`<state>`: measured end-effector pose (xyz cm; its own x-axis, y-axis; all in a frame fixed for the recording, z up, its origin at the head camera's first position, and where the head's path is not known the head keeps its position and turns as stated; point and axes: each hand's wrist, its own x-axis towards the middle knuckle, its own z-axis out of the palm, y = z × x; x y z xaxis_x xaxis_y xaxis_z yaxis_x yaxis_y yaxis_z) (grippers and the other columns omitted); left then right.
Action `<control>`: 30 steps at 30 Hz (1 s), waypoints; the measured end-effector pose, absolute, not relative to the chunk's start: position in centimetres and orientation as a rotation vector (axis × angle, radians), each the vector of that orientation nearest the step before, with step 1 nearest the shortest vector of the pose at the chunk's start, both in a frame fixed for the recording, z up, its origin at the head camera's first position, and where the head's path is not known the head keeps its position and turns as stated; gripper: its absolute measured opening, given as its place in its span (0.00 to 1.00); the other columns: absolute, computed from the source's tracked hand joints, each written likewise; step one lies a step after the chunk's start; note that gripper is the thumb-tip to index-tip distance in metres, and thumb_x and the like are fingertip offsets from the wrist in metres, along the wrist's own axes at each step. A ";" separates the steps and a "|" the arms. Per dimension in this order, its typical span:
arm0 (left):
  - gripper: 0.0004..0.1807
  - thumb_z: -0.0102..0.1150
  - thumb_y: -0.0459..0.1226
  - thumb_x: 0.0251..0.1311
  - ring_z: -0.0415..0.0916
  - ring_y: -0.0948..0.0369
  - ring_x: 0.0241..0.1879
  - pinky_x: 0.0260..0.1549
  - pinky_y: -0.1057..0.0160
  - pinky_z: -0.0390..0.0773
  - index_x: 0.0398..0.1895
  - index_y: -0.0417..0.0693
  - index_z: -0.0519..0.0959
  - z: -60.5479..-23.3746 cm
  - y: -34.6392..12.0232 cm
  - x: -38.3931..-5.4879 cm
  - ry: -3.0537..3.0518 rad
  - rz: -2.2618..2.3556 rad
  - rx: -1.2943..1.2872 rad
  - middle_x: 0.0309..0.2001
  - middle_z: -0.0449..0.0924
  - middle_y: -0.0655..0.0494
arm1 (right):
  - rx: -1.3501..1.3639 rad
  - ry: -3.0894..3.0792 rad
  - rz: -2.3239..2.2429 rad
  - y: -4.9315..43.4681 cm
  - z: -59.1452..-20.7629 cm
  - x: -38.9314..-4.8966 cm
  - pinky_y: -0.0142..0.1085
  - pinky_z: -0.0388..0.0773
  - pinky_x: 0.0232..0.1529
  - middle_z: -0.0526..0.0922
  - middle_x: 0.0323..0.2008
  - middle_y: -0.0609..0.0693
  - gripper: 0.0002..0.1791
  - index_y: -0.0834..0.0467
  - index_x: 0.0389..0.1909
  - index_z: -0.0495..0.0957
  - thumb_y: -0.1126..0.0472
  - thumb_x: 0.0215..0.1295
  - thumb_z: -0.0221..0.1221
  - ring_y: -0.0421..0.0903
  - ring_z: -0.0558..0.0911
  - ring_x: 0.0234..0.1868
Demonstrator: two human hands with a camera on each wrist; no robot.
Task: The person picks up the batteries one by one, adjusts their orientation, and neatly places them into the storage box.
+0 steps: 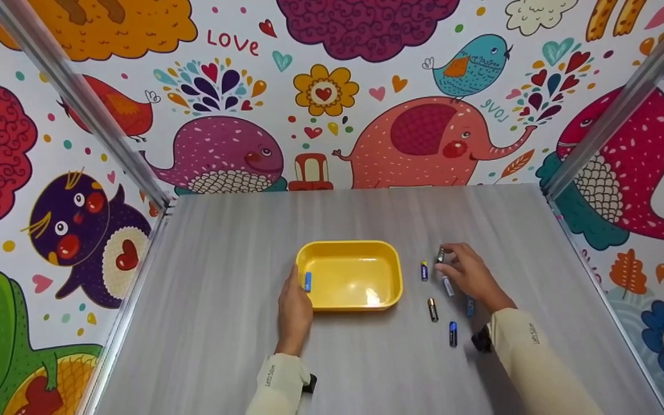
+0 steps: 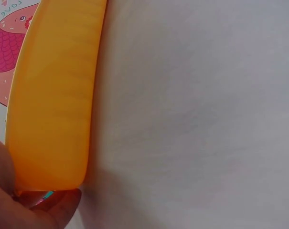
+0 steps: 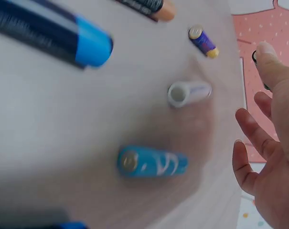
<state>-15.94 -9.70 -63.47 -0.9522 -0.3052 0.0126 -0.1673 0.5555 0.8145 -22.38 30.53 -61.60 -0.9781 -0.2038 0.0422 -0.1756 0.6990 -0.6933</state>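
A yellow plastic tray (image 1: 349,308) lies on the table, with one blue battery (image 1: 308,282) inside at its left wall. My left hand (image 1: 295,308) grips the tray's left side, thumb up at the rim; in the left wrist view the fingertips (image 2: 70,202) curl about its end. To the right of the tray, my right hand (image 1: 473,278) pinches a dark battery (image 1: 440,255) between thumb and forefinger, above the table. Below that hand lie a white battery (image 3: 189,93) and a light blue battery (image 3: 151,161). In the right wrist view the other fingers are loosely bent.
Further batteries lie right of the tray: a blue and yellow battery (image 1: 424,271), a black and copper battery (image 1: 433,309) and a dark blue battery (image 1: 453,334). Metal rails (image 1: 130,302) edge the grey table (image 1: 222,259). A patterned wall (image 1: 332,138) stands behind it.
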 end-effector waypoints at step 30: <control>0.31 0.40 0.29 0.76 0.65 0.51 0.74 0.72 0.49 0.67 0.81 0.47 0.57 -63.5 -9.6 -15.6 -2.611 -1.398 0.391 0.77 0.63 0.46 | -0.544 2.810 -1.331 18.5 -58.3 -22.8 0.53 0.82 0.55 0.77 0.58 0.50 0.28 0.53 0.66 0.74 0.49 0.68 0.65 0.56 0.80 0.57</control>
